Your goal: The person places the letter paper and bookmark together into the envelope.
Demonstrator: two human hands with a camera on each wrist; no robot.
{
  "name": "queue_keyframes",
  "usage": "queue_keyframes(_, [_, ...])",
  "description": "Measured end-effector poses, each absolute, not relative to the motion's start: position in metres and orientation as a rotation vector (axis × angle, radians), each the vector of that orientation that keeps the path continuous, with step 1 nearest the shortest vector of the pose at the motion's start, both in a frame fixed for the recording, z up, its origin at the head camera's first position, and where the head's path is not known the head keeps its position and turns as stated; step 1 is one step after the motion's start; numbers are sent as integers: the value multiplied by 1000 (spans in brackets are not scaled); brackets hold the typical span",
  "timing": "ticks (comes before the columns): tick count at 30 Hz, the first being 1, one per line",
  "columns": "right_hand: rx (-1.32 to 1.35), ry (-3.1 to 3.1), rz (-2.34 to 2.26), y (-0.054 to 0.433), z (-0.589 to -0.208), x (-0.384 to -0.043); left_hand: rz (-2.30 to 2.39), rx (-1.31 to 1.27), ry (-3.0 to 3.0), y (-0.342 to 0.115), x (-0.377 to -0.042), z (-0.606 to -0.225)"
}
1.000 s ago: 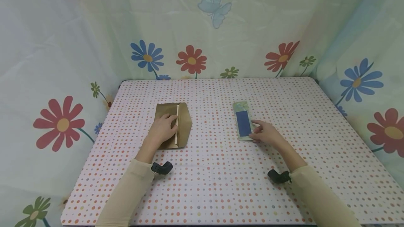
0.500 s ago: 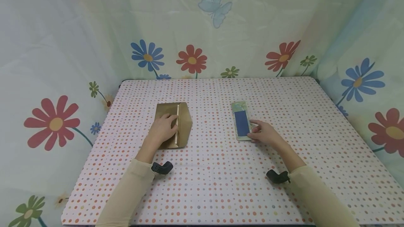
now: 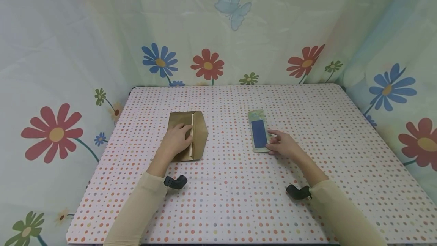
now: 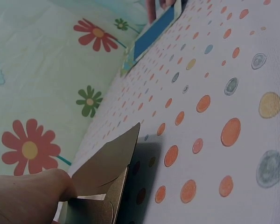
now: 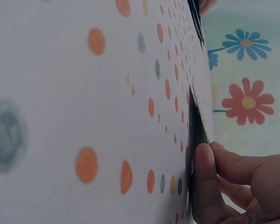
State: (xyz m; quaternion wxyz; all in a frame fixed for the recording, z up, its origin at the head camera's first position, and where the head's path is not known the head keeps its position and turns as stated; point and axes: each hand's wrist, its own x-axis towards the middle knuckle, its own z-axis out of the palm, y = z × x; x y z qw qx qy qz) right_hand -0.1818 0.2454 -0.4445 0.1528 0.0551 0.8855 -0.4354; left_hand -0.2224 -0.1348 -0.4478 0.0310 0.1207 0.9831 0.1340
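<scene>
A gold envelope (image 3: 200, 134) lies on the left half of the table, its pointed flap spread out to the right. My left hand (image 3: 175, 140) lies over its body and holds the front panel at the mouth, where a pale strip shows. In the left wrist view the mouth of the envelope (image 4: 105, 165) gapes beside the bent finger. Right of it is a slim pale green patterned card (image 3: 255, 115) with a dark blue panel. My right hand (image 3: 284, 144) pinches its lower right edge between thumb and fingers. The right wrist view shows the card (image 5: 199, 116) edge-on, close over the table.
A white table (image 3: 222, 200) covered in coloured dots bears both things. Flowered curtains (image 3: 266, 22) stand around its back and sides. A black wrist camera (image 3: 175, 182) juts from the left wrist, another black camera (image 3: 298, 191) from the right.
My right hand has moved slightly left with the card, towards the envelope. The left hand and the envelope have stayed in place.
</scene>
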Motion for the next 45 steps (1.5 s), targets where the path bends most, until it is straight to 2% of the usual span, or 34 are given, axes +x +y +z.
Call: queue_keyframes(45, [105, 2473, -1337, 226, -447, -186, 395, 375, 3041, -134, -221, -446])
